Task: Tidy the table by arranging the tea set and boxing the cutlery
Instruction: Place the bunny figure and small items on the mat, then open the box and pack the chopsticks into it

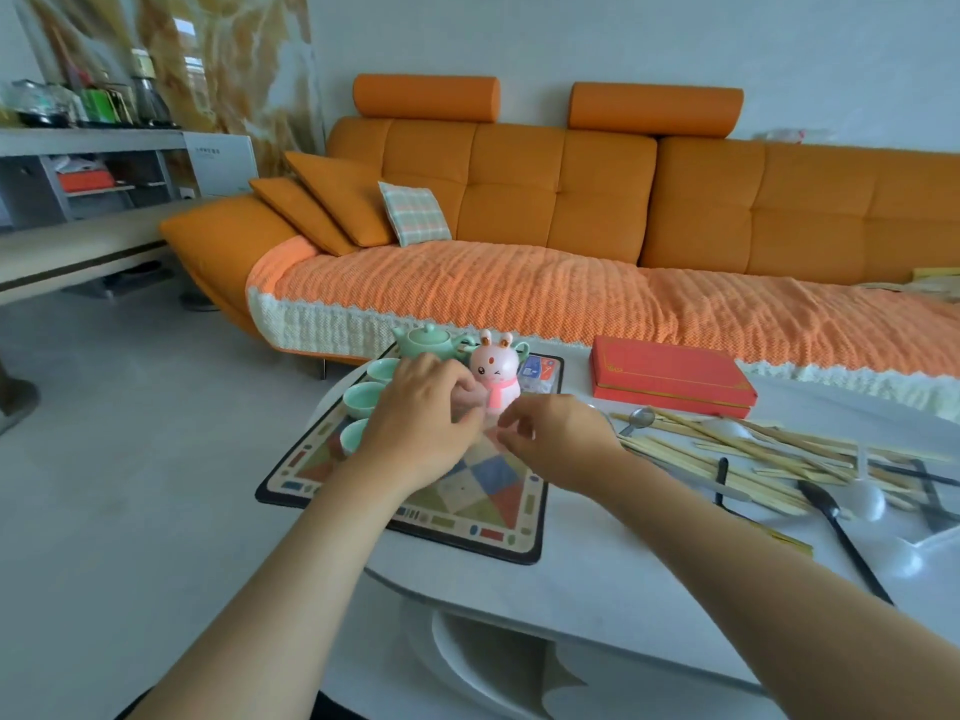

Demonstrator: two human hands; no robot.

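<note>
A patterned mat (467, 517) lies on the white table (597, 579). On its far left stand a green teapot (427, 343) and three green cups (363, 398) in a row. A pink rabbit figure (496, 374) stands on the mat. My left hand (421, 413) curls its fingers against the rabbit's lower left side. My right hand (553, 436) hovers at the rabbit's lower right with loosely curled fingers, and I see nothing in it. A shut red box (670, 379) lies to the right. In front of it, chopsticks (727, 454), spoons (638, 419) and black-handled cutlery (841, 532) lie scattered.
Behind the rabbit I see a second green vessel (522, 348) and a small blue and white packet (540, 371). An orange sofa (519, 200) with a knitted cover runs along the table's far side. Grey floor (130, 433) lies to the left.
</note>
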